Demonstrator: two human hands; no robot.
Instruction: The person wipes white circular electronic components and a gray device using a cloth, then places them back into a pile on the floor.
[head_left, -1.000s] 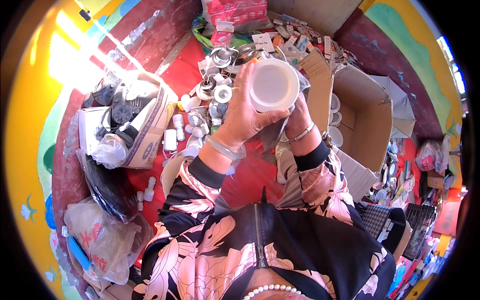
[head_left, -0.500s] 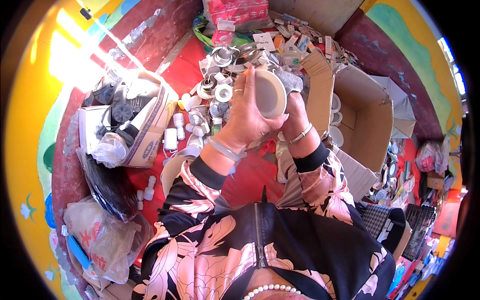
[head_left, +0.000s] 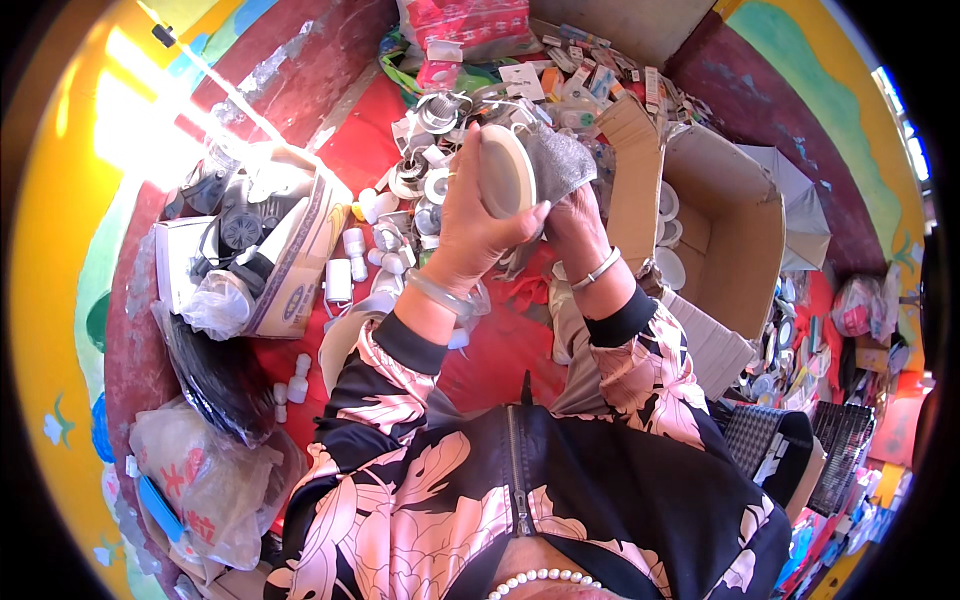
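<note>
In front of me, my left hand [head_left: 468,225] grips a round white downlight [head_left: 508,172] by its rim, thumb along the lower edge and fingers behind. The light is tilted, its pale face turned toward the right. My right hand [head_left: 578,225] holds a grey cloth [head_left: 562,162] against the back of the light; its fingers are mostly covered by the cloth. Beyond my hands lies a heap of loose downlights [head_left: 437,112] on a red sheet [head_left: 500,350].
To the right stands an open cardboard box [head_left: 730,240] with several white round lights [head_left: 670,266] at its side. A box of dark fittings [head_left: 300,250] is at the left, above plastic bags [head_left: 200,470]. White bulbs [head_left: 339,280] lie nearby; small packages [head_left: 600,80] pile up at the back.
The downlight has moved slightly left and turned, so its face shows narrower. The grey cloth has shifted left and more of it shows behind the light.
</note>
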